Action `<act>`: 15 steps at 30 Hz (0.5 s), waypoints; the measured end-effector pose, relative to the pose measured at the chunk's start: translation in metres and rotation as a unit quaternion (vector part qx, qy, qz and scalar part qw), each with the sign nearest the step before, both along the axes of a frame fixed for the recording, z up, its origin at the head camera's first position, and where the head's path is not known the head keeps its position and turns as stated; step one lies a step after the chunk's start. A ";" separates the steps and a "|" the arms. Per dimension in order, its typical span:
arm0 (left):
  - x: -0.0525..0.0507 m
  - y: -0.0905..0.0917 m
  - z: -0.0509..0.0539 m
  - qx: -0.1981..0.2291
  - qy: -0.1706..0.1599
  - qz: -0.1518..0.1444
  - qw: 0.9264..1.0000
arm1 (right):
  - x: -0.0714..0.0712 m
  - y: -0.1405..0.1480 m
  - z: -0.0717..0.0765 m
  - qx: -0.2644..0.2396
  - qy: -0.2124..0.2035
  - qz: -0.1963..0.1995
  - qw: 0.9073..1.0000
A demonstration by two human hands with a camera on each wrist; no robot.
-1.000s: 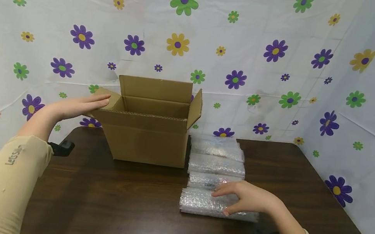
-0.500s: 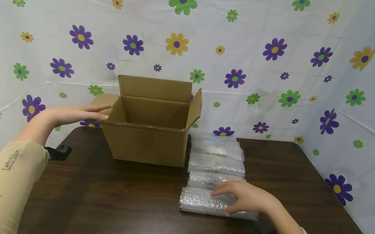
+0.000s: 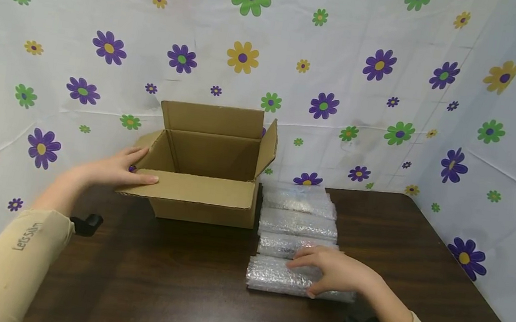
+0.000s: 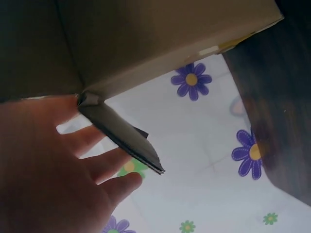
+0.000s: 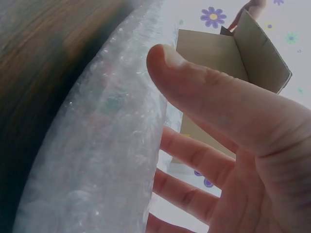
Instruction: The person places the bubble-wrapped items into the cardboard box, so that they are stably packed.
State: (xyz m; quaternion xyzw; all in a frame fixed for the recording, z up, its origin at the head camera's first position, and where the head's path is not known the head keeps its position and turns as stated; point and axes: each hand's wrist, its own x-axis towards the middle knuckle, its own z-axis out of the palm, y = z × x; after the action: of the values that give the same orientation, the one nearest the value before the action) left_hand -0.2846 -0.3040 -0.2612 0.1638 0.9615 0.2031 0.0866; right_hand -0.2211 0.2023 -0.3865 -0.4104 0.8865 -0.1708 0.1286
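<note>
An upright cardboard box (image 3: 203,213) stands at the back left of the table, its top flaps spread. At its front left corner is my left hand (image 3: 114,169), thumb over the front flap (image 3: 201,190) and fingers by the left flap. In the left wrist view the fingers of that hand (image 4: 63,160) are extended beside a flap (image 4: 124,133). My right hand (image 3: 334,269) hovers at the nearest bubble-wrapped bundle (image 3: 273,274), fingers spread and loosely bent. In the right wrist view its thumb (image 5: 204,92) stands off the bubble wrap (image 5: 97,126).
Several more bubble-wrapped bundles (image 3: 298,224) lie in a column behind the nearest one, right of the box. The dark wooden table (image 3: 151,282) meets a flower-printed cloth (image 3: 349,48) at the back and right.
The box's front flap has folded outward and down, with my left hand moving slightly down and right to it. The left flap has shifted too. My right hand has barely moved.
</note>
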 end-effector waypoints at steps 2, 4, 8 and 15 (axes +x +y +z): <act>0.000 0.002 -0.003 -0.004 0.011 0.008 1.000 | 0.000 0.000 0.000 -0.001 0.000 0.001 1.000; 0.001 0.003 -0.006 -0.007 0.024 0.009 1.000 | 0.000 0.000 -0.001 -0.002 -0.002 0.002 1.000; 0.005 0.006 -0.008 -0.015 0.031 0.015 0.999 | 0.000 0.000 0.000 -0.006 -0.009 0.007 1.000; 0.012 0.013 -0.007 -0.021 0.022 0.022 0.999 | 0.001 -0.001 -0.002 -0.005 -0.007 0.010 1.000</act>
State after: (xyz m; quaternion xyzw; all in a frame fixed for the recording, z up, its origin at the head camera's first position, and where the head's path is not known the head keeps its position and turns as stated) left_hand -0.2723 -0.2906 -0.2686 0.1457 0.9706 0.1808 0.0640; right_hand -0.2205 0.2011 -0.3884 -0.4190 0.8805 -0.1769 0.1339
